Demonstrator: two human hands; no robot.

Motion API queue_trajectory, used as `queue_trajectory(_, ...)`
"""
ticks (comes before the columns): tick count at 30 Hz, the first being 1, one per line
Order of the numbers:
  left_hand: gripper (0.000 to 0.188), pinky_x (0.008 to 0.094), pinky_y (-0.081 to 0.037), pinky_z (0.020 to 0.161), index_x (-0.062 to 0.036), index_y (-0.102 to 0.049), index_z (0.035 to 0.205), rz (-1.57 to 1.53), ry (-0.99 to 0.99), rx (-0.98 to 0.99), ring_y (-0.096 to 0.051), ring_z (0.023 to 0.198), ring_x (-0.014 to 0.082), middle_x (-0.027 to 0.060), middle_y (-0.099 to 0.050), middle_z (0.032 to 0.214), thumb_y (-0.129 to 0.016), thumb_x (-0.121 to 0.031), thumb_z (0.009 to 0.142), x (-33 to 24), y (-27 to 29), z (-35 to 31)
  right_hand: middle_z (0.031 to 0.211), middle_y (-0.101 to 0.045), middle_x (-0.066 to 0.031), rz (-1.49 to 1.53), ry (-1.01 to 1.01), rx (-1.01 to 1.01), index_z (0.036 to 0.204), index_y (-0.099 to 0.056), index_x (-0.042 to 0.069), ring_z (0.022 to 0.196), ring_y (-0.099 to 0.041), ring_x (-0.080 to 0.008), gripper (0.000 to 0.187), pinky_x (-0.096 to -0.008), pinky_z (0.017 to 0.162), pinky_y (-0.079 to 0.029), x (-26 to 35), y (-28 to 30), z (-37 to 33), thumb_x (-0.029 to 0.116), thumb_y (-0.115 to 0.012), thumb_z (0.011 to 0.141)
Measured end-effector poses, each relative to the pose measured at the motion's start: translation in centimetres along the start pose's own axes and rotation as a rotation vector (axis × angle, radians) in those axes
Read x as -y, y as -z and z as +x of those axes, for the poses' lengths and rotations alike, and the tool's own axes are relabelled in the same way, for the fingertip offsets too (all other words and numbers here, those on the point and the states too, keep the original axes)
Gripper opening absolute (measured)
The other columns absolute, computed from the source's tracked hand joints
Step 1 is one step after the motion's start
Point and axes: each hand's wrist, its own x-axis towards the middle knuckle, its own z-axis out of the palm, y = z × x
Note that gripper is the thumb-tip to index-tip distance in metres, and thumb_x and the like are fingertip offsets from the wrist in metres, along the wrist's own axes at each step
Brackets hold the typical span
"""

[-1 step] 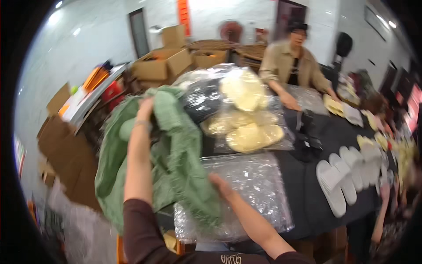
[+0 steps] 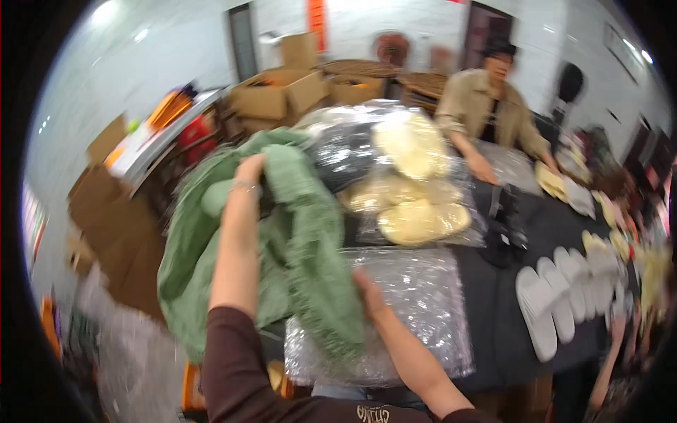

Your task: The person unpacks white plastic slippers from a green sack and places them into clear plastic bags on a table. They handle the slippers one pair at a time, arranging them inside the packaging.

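Note:
A large green woven sack (image 2: 303,204), its mouth edge frayed, slumps over the left of the table. My left hand (image 2: 250,169) reaches across it with fingers closed on its upper rim; a bracelet circles the wrist. My right hand (image 2: 368,292) is beside the sack's frayed lower edge, over a flat stack of clear plastic bags (image 2: 423,317). Its visible fingers look stretched out, though blur and the sack hide part of them. Beyond, bagged pale yellow slippers (image 2: 423,222) are piled, with bagged dark ones (image 2: 342,155) alongside.
Grey slippers (image 2: 537,310) stand in a row at the right of the black-covered table (image 2: 486,296). Black footwear (image 2: 506,222) lies near a person (image 2: 486,106) across the table. Cardboard boxes (image 2: 275,95) sit behind; flattened brown cardboard (image 2: 120,240) leans at left.
The whole scene has shifted slightly to the right in view. Both hands keep nearly the same place relative to the green sack.

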Motion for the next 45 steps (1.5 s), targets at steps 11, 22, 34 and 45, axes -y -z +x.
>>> queue_trajectory(11, 0.059, 0.0430, -0.047, 0.091, -0.0097, -0.042, 0.137, -0.913, 0.256, -0.011, -0.059, 0.109, 0.0329, 0.0247, -0.058, 0.119, -0.059, -0.027, 0.083, 0.6, 8.1, 0.7, 0.110, -0.063, -0.0145, 0.203, -0.043, -0.165, 0.116, -0.057, -0.001, 0.097, -0.062, -0.0258, 0.043, -0.0373, 0.086, -0.049, -0.3, 1.5, 2.2, 0.031, -0.057, 0.088)
queue_trajectory(22, 0.043, 0.0427, -0.047, 0.077, -0.0012, -0.059, 0.118, -0.679, 0.024, -0.271, -0.057, 0.081, 0.0354, 0.0207, -0.058, 0.084, -0.050, 0.000, 0.076, 5.9, 5.2, -4.1, 0.107, -0.063, -0.0122, 0.251, -0.033, -0.103, 0.119, -0.054, -0.001, 0.095, -0.062, -0.0222, 0.046, -0.0336, 0.084, -0.049, -0.5, 1.1, 3.0, 0.028, -0.064, 0.084)
queue_trajectory(34, 0.034, 0.0390, -0.044, 0.088, -0.0050, -0.061, 0.105, -0.984, -0.294, -0.389, -0.056, 0.101, 0.0306, 0.0122, -0.061, 0.103, -0.057, 0.011, 0.075, -11.1, 16.1, -26.8, 0.106, -0.063, -0.0133, 0.242, -0.015, -0.103, 0.117, -0.054, -0.001, 0.091, -0.064, -0.0231, 0.042, -0.0334, 0.080, -0.051, 0.1, 0.9, 2.4, 0.027, -0.061, 0.086)
queue_trajectory(45, 0.071, 0.0456, -0.023, 0.108, 0.0092, -0.026, 0.139, -1.056, 0.397, -0.291, -0.030, 0.131, 0.0430, 0.0280, -0.034, 0.139, -0.061, -0.022, 0.085, -22.9, 15.5, -42.3, 0.102, -0.064, -0.0131, 0.201, 0.005, -0.138, 0.112, -0.058, -0.001, 0.088, -0.064, -0.0226, 0.037, -0.0319, 0.078, -0.051, -1.2, 1.9, 3.5, 0.024, -0.060, 0.085)
